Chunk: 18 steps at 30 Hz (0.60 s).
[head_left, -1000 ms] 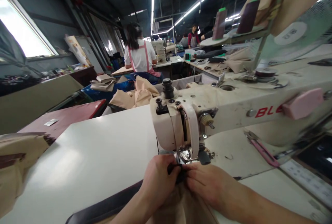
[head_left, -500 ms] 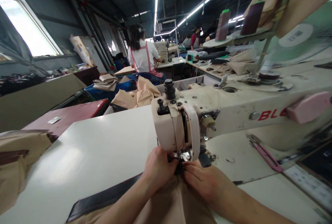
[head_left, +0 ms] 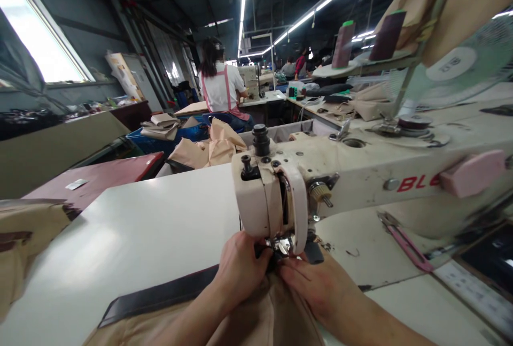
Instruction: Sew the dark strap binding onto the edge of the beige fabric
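Observation:
A piece of beige fabric (head_left: 256, 311) with a dark band (head_left: 160, 293) along one edge runs under the head of a sewing machine (head_left: 258, 196). My left hand (head_left: 242, 263) is closed on the fabric just left of the presser foot (head_left: 282, 246), thumb and fingers pinching a dark part of it. From the right, my right hand (head_left: 316, 282) grips the fabric beside the foot, its fingers close together and its thumb hidden. The needle point and the stitch line are hidden by the hands and machine head.
Pink-handled thread snips (head_left: 406, 241) lie under the machine arm. More beige fabric (head_left: 34, 252) hangs at the left of the white table (head_left: 160, 217). Thread cones (head_left: 343, 44) and a fan (head_left: 452, 68) stand right. A co-worker (head_left: 220, 86) sits ahead.
The view has shifted slightly. Both hands stay by the presser foot, and the fabric between them lies in somewhat different folds.

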Each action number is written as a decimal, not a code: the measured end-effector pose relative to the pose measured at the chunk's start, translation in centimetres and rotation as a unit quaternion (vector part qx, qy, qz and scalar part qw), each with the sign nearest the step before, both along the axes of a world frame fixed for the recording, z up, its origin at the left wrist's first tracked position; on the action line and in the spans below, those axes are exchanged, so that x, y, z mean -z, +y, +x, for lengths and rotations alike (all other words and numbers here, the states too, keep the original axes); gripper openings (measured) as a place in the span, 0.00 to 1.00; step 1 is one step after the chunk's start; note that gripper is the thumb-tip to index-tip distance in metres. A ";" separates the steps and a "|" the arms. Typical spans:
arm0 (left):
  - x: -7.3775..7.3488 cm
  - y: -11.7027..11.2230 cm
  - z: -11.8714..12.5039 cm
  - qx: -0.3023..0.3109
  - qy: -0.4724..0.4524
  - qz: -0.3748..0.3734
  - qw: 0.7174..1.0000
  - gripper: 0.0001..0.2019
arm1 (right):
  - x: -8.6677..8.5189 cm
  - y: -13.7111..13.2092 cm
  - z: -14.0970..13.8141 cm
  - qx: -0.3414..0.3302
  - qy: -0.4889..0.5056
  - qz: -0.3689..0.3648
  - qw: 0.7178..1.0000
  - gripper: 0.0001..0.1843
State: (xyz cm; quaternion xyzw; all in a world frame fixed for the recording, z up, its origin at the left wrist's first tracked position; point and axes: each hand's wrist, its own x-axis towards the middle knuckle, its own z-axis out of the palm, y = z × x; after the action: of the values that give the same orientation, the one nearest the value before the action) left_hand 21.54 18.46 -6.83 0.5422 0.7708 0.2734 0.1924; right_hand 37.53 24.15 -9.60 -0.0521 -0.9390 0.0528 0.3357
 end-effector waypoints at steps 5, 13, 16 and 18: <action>0.2 0.0 -0.1 0.010 0.043 -0.003 0.999 0.08 | -0.1 0.1 0.0 0.009 0.003 -0.010 1.000 0.21; 1.0 -0.2 0.5 -0.018 0.097 -0.011 0.995 0.09 | 0.4 0.3 -0.1 0.027 0.028 -0.015 0.999 0.24; 1.4 0.2 0.0 -0.022 0.122 -0.021 0.992 0.10 | 0.8 0.5 -0.3 0.029 0.057 -0.009 0.998 0.20; 1.6 0.7 -0.6 -0.017 0.140 -0.025 0.990 0.11 | 0.9 0.6 -0.5 0.020 0.069 -0.001 0.997 0.19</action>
State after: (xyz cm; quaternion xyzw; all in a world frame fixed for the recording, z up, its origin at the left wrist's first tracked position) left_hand 20.95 19.18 -8.40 0.5570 0.8059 0.1785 0.0920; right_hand 37.07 24.77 -10.54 -0.0676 -0.9125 0.0506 0.4004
